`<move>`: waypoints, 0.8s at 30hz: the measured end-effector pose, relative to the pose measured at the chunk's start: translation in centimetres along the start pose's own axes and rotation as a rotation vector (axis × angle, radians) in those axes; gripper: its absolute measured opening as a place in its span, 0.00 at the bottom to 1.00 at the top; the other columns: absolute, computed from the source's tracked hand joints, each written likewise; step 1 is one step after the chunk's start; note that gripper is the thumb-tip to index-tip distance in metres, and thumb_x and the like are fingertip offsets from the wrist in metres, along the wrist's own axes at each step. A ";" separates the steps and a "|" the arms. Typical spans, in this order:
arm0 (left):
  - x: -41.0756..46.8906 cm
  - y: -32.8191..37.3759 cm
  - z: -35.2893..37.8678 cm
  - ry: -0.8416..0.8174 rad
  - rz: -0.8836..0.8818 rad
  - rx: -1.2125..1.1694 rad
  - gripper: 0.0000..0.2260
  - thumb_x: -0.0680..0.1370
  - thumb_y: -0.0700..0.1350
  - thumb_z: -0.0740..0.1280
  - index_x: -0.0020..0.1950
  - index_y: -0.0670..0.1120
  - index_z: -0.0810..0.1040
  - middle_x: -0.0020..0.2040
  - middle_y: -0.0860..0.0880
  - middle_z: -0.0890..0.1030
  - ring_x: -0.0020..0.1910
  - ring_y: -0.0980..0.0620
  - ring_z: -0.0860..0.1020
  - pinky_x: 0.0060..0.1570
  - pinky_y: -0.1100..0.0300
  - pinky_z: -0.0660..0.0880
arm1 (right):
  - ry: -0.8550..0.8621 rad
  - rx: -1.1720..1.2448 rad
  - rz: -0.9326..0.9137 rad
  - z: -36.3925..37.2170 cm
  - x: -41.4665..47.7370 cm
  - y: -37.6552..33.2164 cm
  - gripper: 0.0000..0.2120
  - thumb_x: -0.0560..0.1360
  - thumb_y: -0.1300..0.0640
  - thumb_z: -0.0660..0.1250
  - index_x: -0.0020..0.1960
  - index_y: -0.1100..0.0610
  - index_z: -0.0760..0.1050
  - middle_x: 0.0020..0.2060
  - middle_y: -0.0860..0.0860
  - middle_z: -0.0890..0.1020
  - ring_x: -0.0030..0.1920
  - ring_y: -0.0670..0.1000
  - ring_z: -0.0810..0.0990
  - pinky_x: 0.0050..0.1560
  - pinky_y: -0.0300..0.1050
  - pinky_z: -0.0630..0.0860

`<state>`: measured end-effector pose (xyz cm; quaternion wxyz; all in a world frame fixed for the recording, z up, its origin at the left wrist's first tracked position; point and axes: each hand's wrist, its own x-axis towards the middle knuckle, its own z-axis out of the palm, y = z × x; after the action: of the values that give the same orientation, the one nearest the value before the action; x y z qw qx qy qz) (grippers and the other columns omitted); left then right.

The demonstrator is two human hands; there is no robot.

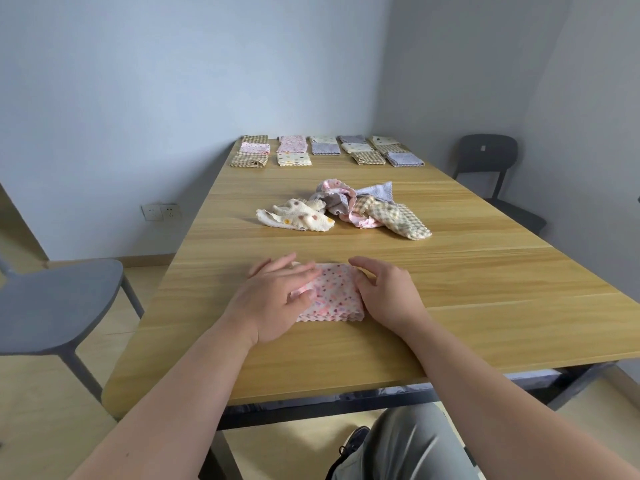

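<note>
A folded pink cloth with coloured dots (335, 295) lies on the wooden table (485, 278) near its front edge. My left hand (277, 299) lies flat over the cloth's left part, fingers straight and pointing right, pressing it down. At the cloth's right edge my right hand (384, 292) has its fingers curled against the fold, the thumb stretched along the far side. Part of the cloth is hidden under both hands.
A loose heap of unfolded cloths (349, 209) sits mid-table. Several folded cloths (325, 150) lie in rows at the far end. A grey chair (59, 303) stands at the left and a dark chair (491, 168) at the right. Walls close off the far side.
</note>
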<state>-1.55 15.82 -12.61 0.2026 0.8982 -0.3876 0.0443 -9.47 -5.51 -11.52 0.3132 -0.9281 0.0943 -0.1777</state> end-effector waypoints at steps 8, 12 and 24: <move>-0.1 0.4 -0.2 -0.114 -0.089 0.157 0.28 0.81 0.62 0.49 0.81 0.58 0.60 0.81 0.62 0.56 0.81 0.59 0.50 0.79 0.53 0.42 | -0.124 -0.032 -0.102 -0.4 0.1 -0.1 0.18 0.81 0.54 0.65 0.71 0.50 0.76 0.71 0.43 0.75 0.46 0.38 0.83 0.52 0.36 0.79; -0.2 -0.1 0.1 -0.108 -0.170 0.188 0.24 0.85 0.58 0.44 0.81 0.60 0.56 0.81 0.63 0.53 0.81 0.58 0.47 0.80 0.51 0.41 | -0.280 -0.165 -0.173 -1.0 0.2 0.1 0.21 0.84 0.50 0.62 0.76 0.47 0.70 0.76 0.42 0.66 0.55 0.35 0.80 0.63 0.32 0.70; -0.4 0.2 0.2 -0.095 -0.085 0.184 0.28 0.82 0.59 0.39 0.83 0.56 0.46 0.81 0.60 0.41 0.79 0.62 0.38 0.79 0.54 0.36 | -0.474 -0.238 -0.128 -1.7 0.9 0.1 0.26 0.85 0.46 0.54 0.82 0.45 0.55 0.81 0.42 0.55 0.80 0.48 0.55 0.77 0.45 0.53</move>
<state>-2.05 15.88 -12.82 0.1022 0.9297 -0.3527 0.0283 -9.28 -6.79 -10.04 0.2034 -0.9782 -0.0203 0.0376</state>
